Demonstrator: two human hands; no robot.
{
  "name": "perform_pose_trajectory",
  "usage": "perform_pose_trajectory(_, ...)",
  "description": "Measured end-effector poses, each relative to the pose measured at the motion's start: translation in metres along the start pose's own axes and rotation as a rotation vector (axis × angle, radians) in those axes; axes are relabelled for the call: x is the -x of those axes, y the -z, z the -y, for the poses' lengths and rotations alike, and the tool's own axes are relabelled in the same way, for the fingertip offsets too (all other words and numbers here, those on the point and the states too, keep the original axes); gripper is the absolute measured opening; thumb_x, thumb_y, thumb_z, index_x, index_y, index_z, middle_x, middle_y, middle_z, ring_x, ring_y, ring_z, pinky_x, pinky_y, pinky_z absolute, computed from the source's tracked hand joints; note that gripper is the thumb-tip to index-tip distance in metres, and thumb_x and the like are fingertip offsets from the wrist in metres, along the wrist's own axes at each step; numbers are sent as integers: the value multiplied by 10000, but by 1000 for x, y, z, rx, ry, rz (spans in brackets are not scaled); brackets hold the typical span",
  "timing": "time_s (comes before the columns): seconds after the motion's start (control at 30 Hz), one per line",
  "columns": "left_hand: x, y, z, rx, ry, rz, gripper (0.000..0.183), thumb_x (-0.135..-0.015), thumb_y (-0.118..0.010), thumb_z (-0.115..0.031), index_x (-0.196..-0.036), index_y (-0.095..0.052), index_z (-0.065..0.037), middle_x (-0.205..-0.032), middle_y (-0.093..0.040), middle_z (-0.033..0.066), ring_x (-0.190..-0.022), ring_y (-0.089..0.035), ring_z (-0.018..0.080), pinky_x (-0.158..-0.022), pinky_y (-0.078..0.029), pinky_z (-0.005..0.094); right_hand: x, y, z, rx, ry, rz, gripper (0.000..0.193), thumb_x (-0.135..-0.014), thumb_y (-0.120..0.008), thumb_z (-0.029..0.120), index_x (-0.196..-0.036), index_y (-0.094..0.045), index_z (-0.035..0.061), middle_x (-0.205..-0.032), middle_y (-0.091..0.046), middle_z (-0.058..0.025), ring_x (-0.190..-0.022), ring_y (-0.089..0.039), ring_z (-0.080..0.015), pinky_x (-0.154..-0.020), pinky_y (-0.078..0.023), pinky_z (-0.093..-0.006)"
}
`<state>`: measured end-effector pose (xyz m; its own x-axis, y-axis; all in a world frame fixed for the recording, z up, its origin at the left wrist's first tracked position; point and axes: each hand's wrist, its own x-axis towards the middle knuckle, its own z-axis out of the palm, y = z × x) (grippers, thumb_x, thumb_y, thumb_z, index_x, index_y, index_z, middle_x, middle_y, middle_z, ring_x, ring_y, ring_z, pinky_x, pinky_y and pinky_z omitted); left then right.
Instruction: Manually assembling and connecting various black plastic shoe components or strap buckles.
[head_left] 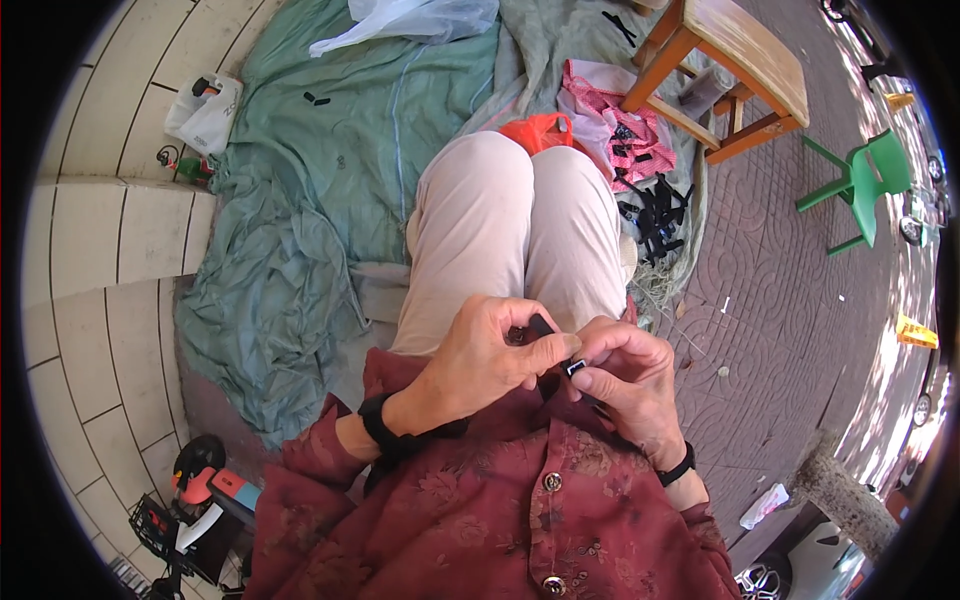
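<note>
Over my lap, both hands meet on one small black strap [541, 325]. My left hand [490, 350] is closed, pinching the strap between thumb and fingers. My right hand [630, 375] is closed too, its thumb and forefinger at a small black buckle [574, 368] with a pale, shiny face. The strap's lower part is hidden behind my fingers. Beyond my right knee lies a tangled pile of black straps [658, 215]. More black pieces rest on a pink checked cloth bag [640, 150], with a red plastic bag [538, 132] just past my knees.
A green sheet [340, 150] covers the ground ahead and left. At the upper right stand a wooden stool [745, 45] and a green plastic chair [865, 185]. A white bag [205, 112] sits by the tiled step [110, 235]. Patterned paving [750, 300] extends on the right.
</note>
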<state>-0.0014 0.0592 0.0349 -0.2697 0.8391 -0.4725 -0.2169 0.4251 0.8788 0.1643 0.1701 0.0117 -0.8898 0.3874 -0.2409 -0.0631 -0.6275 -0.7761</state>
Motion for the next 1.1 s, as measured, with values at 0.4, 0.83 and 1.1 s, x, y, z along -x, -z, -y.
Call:
perform_pose_trajectory(0.4, -3, -3, -10, 16, 69, -66, 344, -920, -657, -271, -710, -623, -1, -576, -590, 12, -486, -539, 54, -452, -400, 209, 1, -6, -2, 194, 117, -19, 129, -870, -610, -115, -987, -612, -61, -1002, -602, -128, -760, -643, -152, -654, -518, -251)
perform_pose_trajectory(0.83, -12, -9, -9, -306, -307, -254, 421, -902, -681, -232, -611, -509, 19, -491, -408, 23, -520, -345, 44, -444, -293, 284, 1, -4, -6, 103, 124, -83, 132, -873, -592, -129, -995, -602, -79, -1062, -623, -165, -748, -647, -169, -661, -537, -262)
perform_pose_trajectory(1.1, -14, -10, -10, -313, -369, -243, 416, -905, -673, -199, -608, -482, 22, -507, -414, 42, -505, -345, 73, -455, -297, 299, 2, -9, -5, 79, 152, -147, 130, -878, -590, -125, -999, -600, -79, -1025, -633, -148, -723, -637, -144, -649, -533, -244)
